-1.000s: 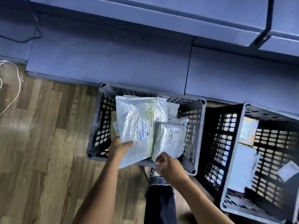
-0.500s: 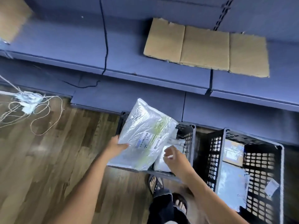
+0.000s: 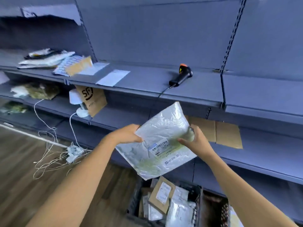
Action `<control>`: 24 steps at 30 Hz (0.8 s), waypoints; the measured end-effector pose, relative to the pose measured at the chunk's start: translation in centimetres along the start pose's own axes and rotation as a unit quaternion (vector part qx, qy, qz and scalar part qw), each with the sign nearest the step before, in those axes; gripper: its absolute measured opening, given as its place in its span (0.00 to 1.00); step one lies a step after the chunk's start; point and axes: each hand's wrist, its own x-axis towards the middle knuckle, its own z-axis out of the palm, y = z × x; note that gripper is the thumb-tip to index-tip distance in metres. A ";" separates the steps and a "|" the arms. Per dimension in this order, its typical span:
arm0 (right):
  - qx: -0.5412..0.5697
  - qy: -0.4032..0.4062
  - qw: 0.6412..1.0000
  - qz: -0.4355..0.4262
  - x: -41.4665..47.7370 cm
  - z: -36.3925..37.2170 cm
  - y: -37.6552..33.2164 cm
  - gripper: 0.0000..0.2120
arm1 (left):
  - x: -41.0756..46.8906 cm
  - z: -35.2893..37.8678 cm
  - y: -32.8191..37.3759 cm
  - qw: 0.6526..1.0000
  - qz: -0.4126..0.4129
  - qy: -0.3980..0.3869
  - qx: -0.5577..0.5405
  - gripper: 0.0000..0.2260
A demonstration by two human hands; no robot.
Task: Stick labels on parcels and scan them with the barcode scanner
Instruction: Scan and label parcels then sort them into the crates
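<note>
1. Head view: we see blue shelving (image 3: pixel 180 89) filling most of the frame, its tiers running left to right above a wood floor (image 3: pixel 24 161).
2. We hold 1 pale plastic parcel (image 3: pixel 157 131) tilted in the air in front of the lower tiers. It is above a black crate (image 3: pixel 134 199) of packets (image 3: pixel 161 194), and its barcode label (image 3: pixel 159 145) faces up.
3. Flat cardboard (image 3: pixel 227 134) lies on the tier behind the parcel's right corner.
4. Our left hand (image 3: pixel 126 134) grips the parcel's left edge, thumb on top and fingers curled beneath.
5. Our right hand (image 3: pixel 195 141) takes the right edge. Blur there leaves us unsure, but the fingers seem folded round it.
6. The barcode scanner (image 3: pixel 181 75) lies on its side on the upper tier, well apart from the parcel, with its cable trailing over the lip.
7. 1 white label sheet (image 3: pixel 113 77) lies flat on the same tier, left of the scanner.
</note>
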 end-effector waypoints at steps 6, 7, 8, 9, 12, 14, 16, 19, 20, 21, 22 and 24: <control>0.042 -0.049 0.997 -0.052 2.4 -1.3 -7.2 0.19 | -1.8 -9.6 0.6 0.996 0.073 0.047 0.033 0.13; 0.051 -0.060 0.995 -0.062 2.8 -0.7 -8.2 0.15 | -1.9 -11.0 0.1 0.995 0.086 0.046 0.030 0.14; 0.062 -0.068 0.993 -0.070 2.8 0.0 -9.3 0.12 | -1.9 -12.2 -0.5 0.994 0.095 0.044 0.027 0.16; 0.082 -0.066 0.992 -0.074 3.1 1.0 -10.4 0.11 | -1.9 -13.7 -1.2 0.993 0.105 0.049 0.030 0.18; 0.152 -0.033 0.985 -0.080 3.9 4.0 -13.0 0.08 | -1.6 -17.9 -4.3 0.979 0.138 0.147 -0.029 0.26; 0.194 0.002 0.978 -0.075 4.5 5.4 -14.1 0.08 | -1.5 -20.1 -6.6 0.936 0.156 0.272 -0.162 0.23; 0.242 0.044 0.967 -0.068 5.1 6.3 -15.1 0.09 | -1.2 -21.3 -9.4 0.883 0.139 0.358 -0.270 0.14; 0.309 0.083 0.946 -0.058 6.1 6.4 -16.4 0.13 | 0.4 -20.7 -13.8 0.871 0.076 0.371 -0.313 0.09; 0.320 0.087 0.942 -0.056 6.4 6.2 -16.9 0.15 | 0.9 -20.2 -15.0 0.877 0.065 0.361 -0.310 0.09; 0.324 0.091 0.940 -0.056 6.9 5.9 -17.3 0.17 | 1.5 -19.9 -16.0 0.885 0.060 0.349 -0.302 0.08; 0.325 0.096 0.939 -0.059 7.3 5.7 -17.8 0.18 | 2.2 -19.7 -16.7 0.893 0.056 0.338 -0.291 0.08; 0.328 0.109 0.935 -0.075 8.3 5.3 -18.5 0.15 | 3.4 -19.7 -17.3 0.909 0.057 0.319 -0.263 0.09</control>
